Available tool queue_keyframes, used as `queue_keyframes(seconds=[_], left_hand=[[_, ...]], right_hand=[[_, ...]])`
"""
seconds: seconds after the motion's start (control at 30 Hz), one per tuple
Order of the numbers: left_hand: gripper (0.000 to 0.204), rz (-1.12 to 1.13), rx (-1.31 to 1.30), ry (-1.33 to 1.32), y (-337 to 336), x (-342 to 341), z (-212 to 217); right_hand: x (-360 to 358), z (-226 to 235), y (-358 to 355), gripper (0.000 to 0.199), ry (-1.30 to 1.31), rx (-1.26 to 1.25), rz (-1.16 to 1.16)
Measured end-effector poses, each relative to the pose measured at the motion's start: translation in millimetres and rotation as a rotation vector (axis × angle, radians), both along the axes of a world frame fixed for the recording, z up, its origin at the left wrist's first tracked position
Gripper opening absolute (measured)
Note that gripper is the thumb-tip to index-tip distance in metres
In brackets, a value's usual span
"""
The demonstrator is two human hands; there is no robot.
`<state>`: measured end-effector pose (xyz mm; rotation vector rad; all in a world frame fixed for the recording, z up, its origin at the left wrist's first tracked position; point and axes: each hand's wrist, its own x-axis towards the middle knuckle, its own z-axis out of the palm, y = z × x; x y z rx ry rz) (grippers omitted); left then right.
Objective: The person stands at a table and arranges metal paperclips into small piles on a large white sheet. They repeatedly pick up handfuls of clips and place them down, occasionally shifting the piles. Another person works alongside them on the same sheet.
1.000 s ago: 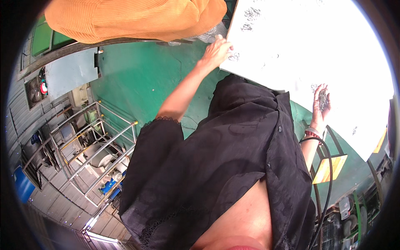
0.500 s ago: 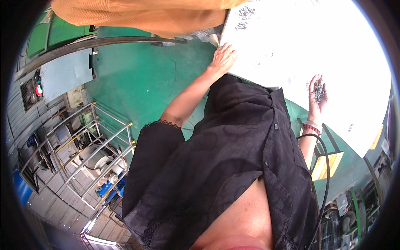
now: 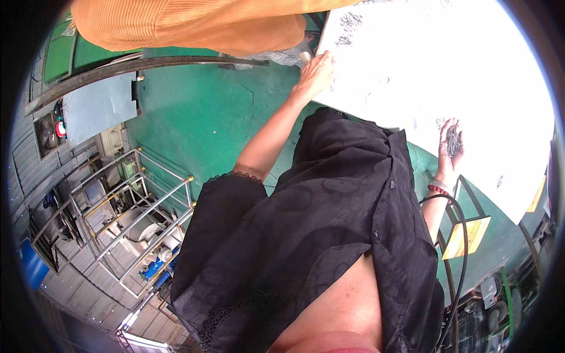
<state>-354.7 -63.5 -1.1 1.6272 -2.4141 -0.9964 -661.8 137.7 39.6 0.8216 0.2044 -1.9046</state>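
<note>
My right hand (image 3: 451, 154) is turned palm up over the near right edge of the white tabletop (image 3: 424, 70). In its cupped fingers lies a bunch of thin, dark, shiny metal pieces (image 3: 452, 142); their exact kind is too small to make out. My left hand (image 3: 316, 73) rests at the table's left edge, its fingers loosely bent onto the white surface, and I see nothing held in it. Beyond it on the table lies a scattered pile of small dark pieces (image 3: 348, 28). A few more loose pieces (image 3: 499, 181) lie near the right corner.
Across the far left, a person in an orange ribbed garment (image 3: 188, 26) stands close to the table. A wooden stool (image 3: 466, 237) is under the right side, with a black cable (image 3: 462, 247) hanging beside it. A metal-tube frame (image 3: 132, 217) stands on the green floor (image 3: 200, 112).
My left hand has slid a little farther along the table edge. The right hand still cups the metal pieces and sits slightly lower in the picture, as the whole view shifts.
</note>
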Motion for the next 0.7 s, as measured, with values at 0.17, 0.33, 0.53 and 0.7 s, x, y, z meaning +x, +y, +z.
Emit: queue_keyframes(seconds=[0.17, 0.33, 0.53, 0.7], left_hand=[[0.024, -0.078, -0.137, 0.140, 2, -38, -36], [0.037, -0.169, -0.257, 0.069, 21, -41, -38], [0.041, -0.225, -0.271, -0.052, 24, -36, -56], [0.037, -0.297, -0.369, -0.182, 27, -38, -51]], right_hand=[[-4, -8, -1, 0.036, 0.011, -0.015, 0.017], [-3, -4, 0, 0.033, 0.060, -0.010, 0.025], [-4, -3, 0, 0.034, 0.106, 0.088, 0.022], [-6, -4, 0, 0.034, 0.082, 0.069, 0.038]])
